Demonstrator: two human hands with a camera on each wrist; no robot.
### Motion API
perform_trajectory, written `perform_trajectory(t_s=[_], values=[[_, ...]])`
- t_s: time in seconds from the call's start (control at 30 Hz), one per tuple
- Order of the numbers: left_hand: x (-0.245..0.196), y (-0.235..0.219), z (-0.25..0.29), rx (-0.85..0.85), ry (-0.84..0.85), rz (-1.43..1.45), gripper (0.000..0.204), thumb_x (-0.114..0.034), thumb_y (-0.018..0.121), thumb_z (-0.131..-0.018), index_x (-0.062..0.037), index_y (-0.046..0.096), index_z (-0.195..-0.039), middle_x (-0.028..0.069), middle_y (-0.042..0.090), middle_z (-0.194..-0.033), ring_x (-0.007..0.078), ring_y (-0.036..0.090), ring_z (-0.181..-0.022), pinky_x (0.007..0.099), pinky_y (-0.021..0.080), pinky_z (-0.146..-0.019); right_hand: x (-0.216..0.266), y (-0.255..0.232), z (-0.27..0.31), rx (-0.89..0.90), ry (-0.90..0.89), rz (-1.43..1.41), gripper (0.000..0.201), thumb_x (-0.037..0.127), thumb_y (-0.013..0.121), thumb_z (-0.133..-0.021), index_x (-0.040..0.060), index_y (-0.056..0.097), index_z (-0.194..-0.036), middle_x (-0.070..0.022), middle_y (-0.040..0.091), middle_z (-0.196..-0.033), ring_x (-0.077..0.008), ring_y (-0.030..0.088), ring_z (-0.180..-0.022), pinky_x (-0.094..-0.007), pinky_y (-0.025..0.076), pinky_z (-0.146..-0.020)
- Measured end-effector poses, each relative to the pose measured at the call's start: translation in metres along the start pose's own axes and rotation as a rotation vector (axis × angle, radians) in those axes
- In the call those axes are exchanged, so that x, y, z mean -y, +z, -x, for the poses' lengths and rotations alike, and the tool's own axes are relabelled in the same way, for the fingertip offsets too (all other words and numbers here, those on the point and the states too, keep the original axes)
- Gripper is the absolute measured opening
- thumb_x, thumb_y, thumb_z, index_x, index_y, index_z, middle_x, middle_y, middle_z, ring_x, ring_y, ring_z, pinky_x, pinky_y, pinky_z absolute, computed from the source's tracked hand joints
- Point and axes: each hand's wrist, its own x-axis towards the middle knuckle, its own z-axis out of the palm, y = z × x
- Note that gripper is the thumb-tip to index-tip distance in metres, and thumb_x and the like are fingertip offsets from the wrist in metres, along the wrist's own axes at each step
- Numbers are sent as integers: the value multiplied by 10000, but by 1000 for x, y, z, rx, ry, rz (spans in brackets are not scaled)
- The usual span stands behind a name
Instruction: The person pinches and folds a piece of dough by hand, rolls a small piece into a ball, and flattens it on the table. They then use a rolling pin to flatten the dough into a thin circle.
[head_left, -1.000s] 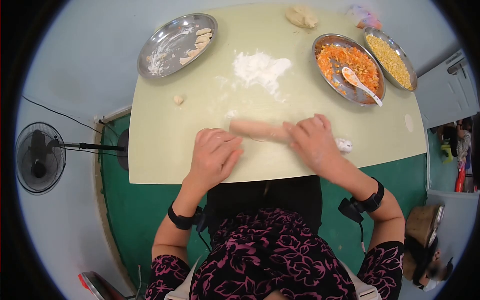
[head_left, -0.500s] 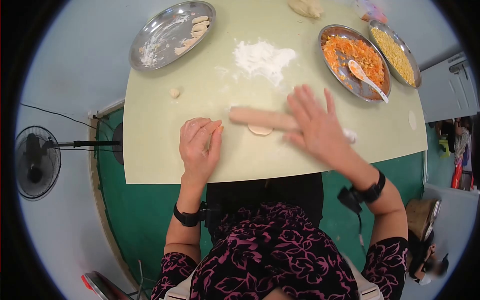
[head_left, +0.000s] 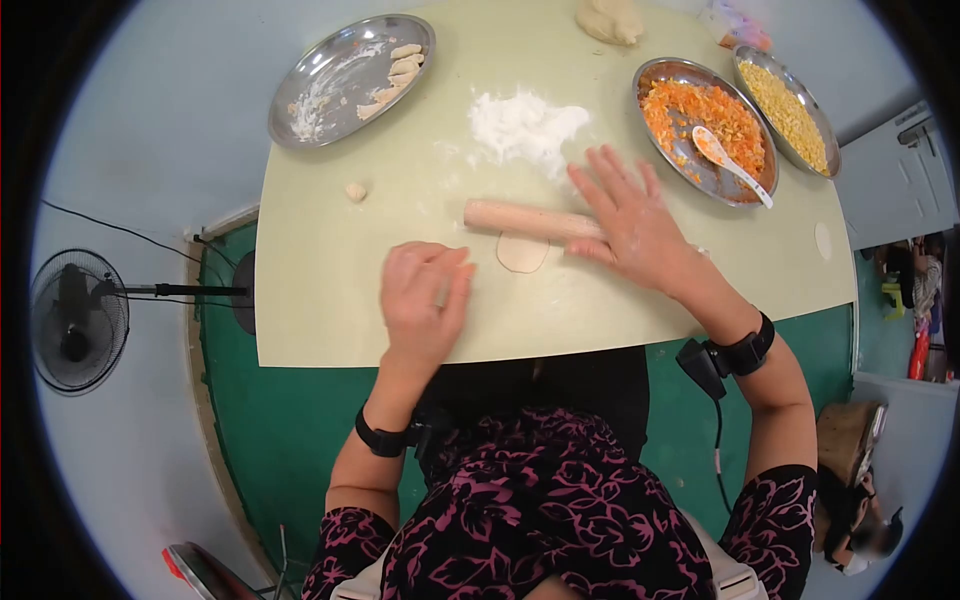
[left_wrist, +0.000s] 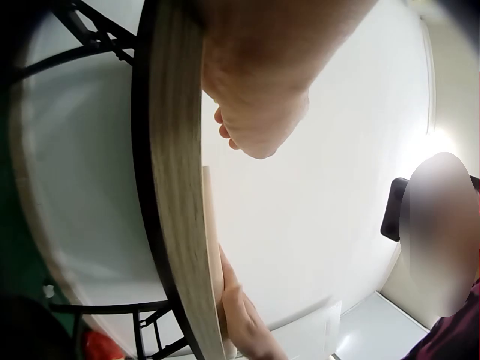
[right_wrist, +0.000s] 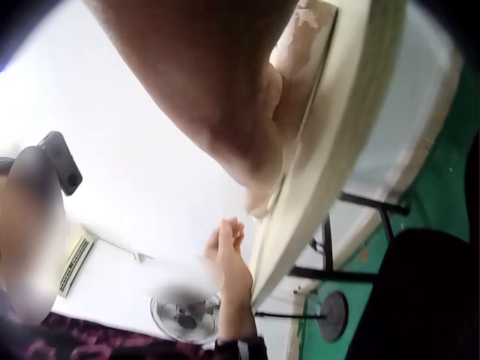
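A wooden rolling pin [head_left: 530, 219] lies across the upper edge of a flat round dough wrapper [head_left: 523, 252]. The right hand [head_left: 640, 225], fingers spread and straight, rests on the pin's right part. Left of the wrapper, the left hand [head_left: 425, 300] hovers with bent fingers, the thumb near the fingertips; whether it pinches anything is hidden. In the left wrist view the pin [left_wrist: 210, 217] runs along the table edge under the right hand [left_wrist: 244, 322]. The right wrist view shows the left hand [right_wrist: 232, 262] raised beside the table edge.
A small dough ball [head_left: 355, 192] and scattered flour [head_left: 525, 128] lie beyond the hands. At the back left is a tray [head_left: 320, 80] with shaped dough pieces. A bowl of orange filling [head_left: 735, 195] with a spoon, a yellow-filled dish [head_left: 822, 168] and a dough lump [head_left: 610, 20] stand farther right.
The right hand went from curled fingers near the pin's end to a flat, spread palm on it. The pin moved away from the body, uncovering more of the wrapper. The left hand shifted slightly.
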Motion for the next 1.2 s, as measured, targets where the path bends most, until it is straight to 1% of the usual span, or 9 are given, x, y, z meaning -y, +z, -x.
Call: perform_trajectory(t_s=[0.1, 0.2, 0.37, 0.47, 0.6, 0.7, 0.8, 0.9, 1.2], values=[[-25, 15, -1, 219, -2, -67, 286, -89, 686, -746, -17, 633, -1018, 147, 601, -992, 305, 555, -914, 385, 455, -781, 1, -5, 6, 166, -85, -132, 533, 343, 643, -795, 34, 507, -1206, -161, 544, -1093, -315, 481, -1101, -490, 311, -988], [-34, 34, -4, 347, 38, -159, 370, -147, 680, -755, -25, 602, -1095, 162, 582, -1104, 316, 531, -998, 408, 433, -830, 2, -1, 10, 24, 6, -69, 396, 214, 679, -759, 43, 558, -1095, -99, 549, -928, -278, 506, -944, -439, 349, -917], [-17, 34, -14, 484, 257, -143, 368, -130, 679, -743, -16, 606, -1085, 153, 587, -1142, 300, 533, -1054, 412, 422, -868, -14, -25, 17, -94, 153, -49, 392, 165, 685, -749, 51, 560, -1103, -95, 550, -943, -284, 508, -954, -426, 345, -922], [4, 11, -23, 458, 382, 67, 271, -66, 680, -720, -22, 649, -985, 129, 641, -1012, 295, 587, -973, 411, 447, -839, -9, -18, 29, -51, 119, -104, 398, 157, 686, -744, 53, 560, -1107, -97, 543, -959, -285, 508, -957, -433, 342, -924], [12, -12, -14, 147, 115, 39, 123, 6, 661, -731, -31, 677, -847, 97, 644, -769, 263, 604, -733, 343, 477, -688, 1, -5, 26, -24, -41, -180, 443, 147, 693, -730, 48, 547, -1137, -102, 530, -969, -285, 507, -954, -447, 351, -915], [8, -11, -16, 164, -128, 41, 110, 0, 667, -746, -18, 670, -854, 96, 629, -743, 230, 582, -700, 313, 463, -660, 6, 2, 13, 13, -63, -176, 492, 207, 667, -774, 48, 512, -1212, -130, 536, -1081, -299, 503, -1049, -462, 360, -930], [3, 0, -15, 117, -74, -7, 108, -5, 677, -745, -10, 669, -852, 89, 625, -728, 207, 579, -693, 305, 459, -641, 2, 4, 0, -69, -18, 42, 584, 314, 624, -820, 22, 446, -1293, -172, 491, -1251, -318, 445, -1200, -489, 343, -981], [1, 2, -21, 34, -72, -33, 87, -8, 673, -755, -10, 671, -842, 84, 631, -744, 206, 580, -699, 298, 459, -638, 11, -2, 13, 117, -30, -55, 671, 426, 560, -852, -13, 392, -1331, -193, 400, -1379, -318, 353, -1310, -513, 294, -1039], [0, -3, -13, -9, -57, -86, 51, -11, 664, -768, -13, 671, -819, 84, 631, -757, 218, 580, -710, 298, 461, -637, 2, 11, -6, 48, 59, 26, 815, 566, 517, -827, -37, 353, -1351, -201, 378, -1399, -300, 304, -1348, -533, 169, -1100]])
